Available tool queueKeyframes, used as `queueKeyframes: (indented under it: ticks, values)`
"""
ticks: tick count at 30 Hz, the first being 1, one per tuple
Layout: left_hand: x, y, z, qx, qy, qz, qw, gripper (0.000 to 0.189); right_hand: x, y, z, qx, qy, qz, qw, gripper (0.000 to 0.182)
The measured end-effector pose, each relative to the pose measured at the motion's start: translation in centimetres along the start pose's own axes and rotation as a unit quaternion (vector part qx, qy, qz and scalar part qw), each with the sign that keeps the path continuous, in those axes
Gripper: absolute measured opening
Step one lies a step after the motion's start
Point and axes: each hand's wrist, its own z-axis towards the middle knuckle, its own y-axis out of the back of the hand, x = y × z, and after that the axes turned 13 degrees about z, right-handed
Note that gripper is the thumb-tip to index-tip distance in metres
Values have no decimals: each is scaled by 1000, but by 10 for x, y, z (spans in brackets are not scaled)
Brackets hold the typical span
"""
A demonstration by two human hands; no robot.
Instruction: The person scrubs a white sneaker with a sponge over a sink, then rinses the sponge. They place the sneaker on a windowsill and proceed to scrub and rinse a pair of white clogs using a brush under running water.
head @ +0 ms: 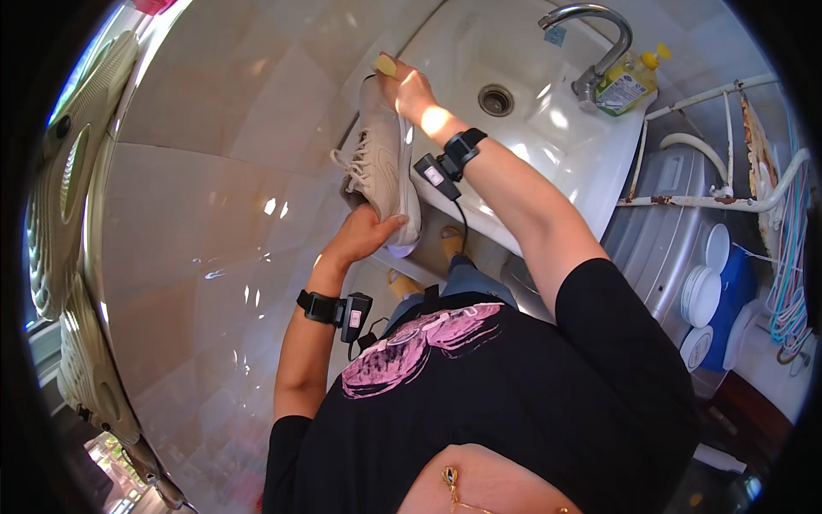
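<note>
A beige lace-up sneaker [379,154] is held at the left edge of the white sink, sole side toward the basin and laces toward the tiled wall. My left hand [367,232] grips it at the heel and collar, thumb over the outer side. At the toe end, my right hand [411,90] pinches a small yellow piece [385,65], whose exact kind I cannot tell. Those right fingers are against or very near the toe, and the contact is partly hidden. Beneath the heel shows a pale purple thing [404,248], mostly covered.
The white sink [462,58] has a metal drain [496,100] and a chrome gooseneck faucet [603,64]. A yellow-capped soap bottle [623,87] stands beside the faucet. To the right are a rusty white rack [693,202] and grey bin [655,238]. Other shoes [83,173] line the far left.
</note>
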Motion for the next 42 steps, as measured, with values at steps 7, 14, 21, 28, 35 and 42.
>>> queueKeyframes:
  ticks: [7,14,21,28,35,42]
  values:
    - [19,-3,-2,-3,-25,300,954,41,-7,73,-63,67,109,-89,988,37]
    - [1,-1,-5,-36,41,-615,787,48,4,77,-131,-50,-202,392,896,51]
    - [3,-41,8,-82,98,-464,876,27,-33,89,-138,9,-150,75,986,49]
    - [7,-74,13,-134,-139,-230,954,24,-33,75,-160,-14,159,-332,930,21]
    - [23,-90,16,-214,-213,90,949,31,38,14,-162,142,241,-239,930,39]
    - [19,-91,14,-220,-271,80,934,32,34,64,-156,59,168,-191,965,24]
